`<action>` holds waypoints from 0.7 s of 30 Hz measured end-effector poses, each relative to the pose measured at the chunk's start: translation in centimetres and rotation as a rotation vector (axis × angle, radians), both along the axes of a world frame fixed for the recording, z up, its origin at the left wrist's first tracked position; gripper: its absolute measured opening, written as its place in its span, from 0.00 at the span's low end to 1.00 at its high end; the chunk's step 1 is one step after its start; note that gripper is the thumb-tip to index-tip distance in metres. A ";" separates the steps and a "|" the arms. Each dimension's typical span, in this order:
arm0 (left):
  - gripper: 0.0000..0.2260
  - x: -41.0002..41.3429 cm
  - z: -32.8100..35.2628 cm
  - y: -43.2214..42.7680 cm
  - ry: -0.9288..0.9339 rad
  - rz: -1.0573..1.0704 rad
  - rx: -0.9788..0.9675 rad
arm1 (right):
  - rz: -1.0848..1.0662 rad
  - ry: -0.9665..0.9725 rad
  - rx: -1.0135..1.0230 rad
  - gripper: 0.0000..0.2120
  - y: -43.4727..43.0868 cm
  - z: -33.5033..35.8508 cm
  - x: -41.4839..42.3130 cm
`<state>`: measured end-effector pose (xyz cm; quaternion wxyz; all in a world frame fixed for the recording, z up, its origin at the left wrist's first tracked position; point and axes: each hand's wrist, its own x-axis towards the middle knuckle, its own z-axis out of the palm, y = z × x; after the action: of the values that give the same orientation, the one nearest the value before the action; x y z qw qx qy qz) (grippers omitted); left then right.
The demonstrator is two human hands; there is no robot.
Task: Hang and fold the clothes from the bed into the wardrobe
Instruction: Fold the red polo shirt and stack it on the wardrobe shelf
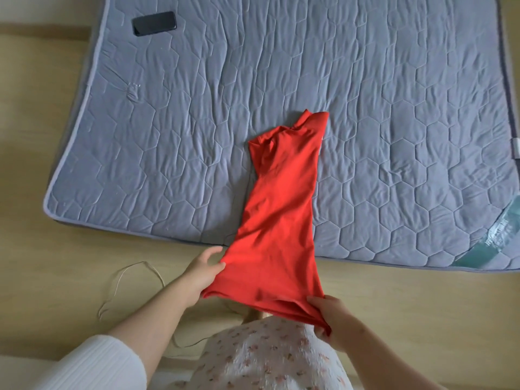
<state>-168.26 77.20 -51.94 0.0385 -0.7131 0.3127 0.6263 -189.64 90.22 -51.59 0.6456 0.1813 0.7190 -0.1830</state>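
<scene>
A red garment (281, 204) lies folded lengthwise into a narrow strip, its collar end on the grey quilted bed (197, 108) and its hem end lifted off the near edge toward me. My left hand (205, 270) pinches the hem's left corner. My right hand (333, 316) grips the hem's right corner, fingers curled round the cloth. The hem hangs stretched between both hands above the floor.
A black phone (154, 23) lies on the bed's far left corner. A thin pale cable (118, 280) loops on the wooden floor by my left arm. A teal strip (495, 243) marks the bed's right near corner. No wardrobe is in view.
</scene>
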 end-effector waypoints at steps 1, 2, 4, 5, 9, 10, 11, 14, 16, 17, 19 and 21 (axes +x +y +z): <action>0.13 -0.9 0.6 -1.2 0.043 0.057 0.012 | -0.062 -0.004 -0.023 0.08 -1.2 0.4 -0.6; 0.11 -1.6 1.1 -2.2 0.075 0.103 0.028 | -0.122 -0.013 -0.047 0.09 -2.2 0.7 -1.0; 0.11 -3.7 2.1 -5.0 0.156 0.204 0.030 | -0.250 -0.031 -0.112 0.10 -4.9 1.5 -2.6; 0.11 -4.7 2.5 -6.4 0.203 0.271 0.032 | -0.306 -0.034 -0.145 0.10 -6.3 1.8 -3.5; 0.10 -9.1 3.8 -12.0 0.363 0.455 0.053 | -0.438 -0.031 -0.279 0.11 -12.3 2.9 -7.4; 0.11 -10.2 4.0 -13.3 0.381 0.478 0.041 | -0.449 -0.028 -0.304 0.12 -13.9 3.0 -8.4; 0.12 -11.3 4.0 -14.6 0.388 0.496 0.020 | -0.449 -0.026 -0.325 0.12 -15.5 2.9 -9.4; 0.13 -14.5 4.1 -18.9 0.366 0.512 -0.035 | -0.397 -0.028 -0.369 0.10 -20.8 2.2 -12.4; 0.13 -16.6 4.0 -22.0 0.355 0.525 -0.081 | -0.379 -0.047 -0.407 0.10 -24.4 1.6 -14.3; 0.13 -17.4 4.0 -23.4 0.365 0.541 -0.109 | -0.377 -0.046 -0.438 0.09 -26.0 1.4 -15.2; 0.10 -18.9 3.5 -25.9 0.451 0.572 -0.153 | -0.365 -0.038 -0.534 0.10 -28.6 0.9 -16.8; 0.09 -19.6 2.3 -27.4 0.550 0.500 -0.176 | -0.298 -0.048 -0.608 0.11 -30.3 -0.2 -18.2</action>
<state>-187.88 49.80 -49.66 -0.2622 -0.5733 0.1803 0.7550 -207.83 59.87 -51.78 0.6530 0.0877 0.5818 -0.4768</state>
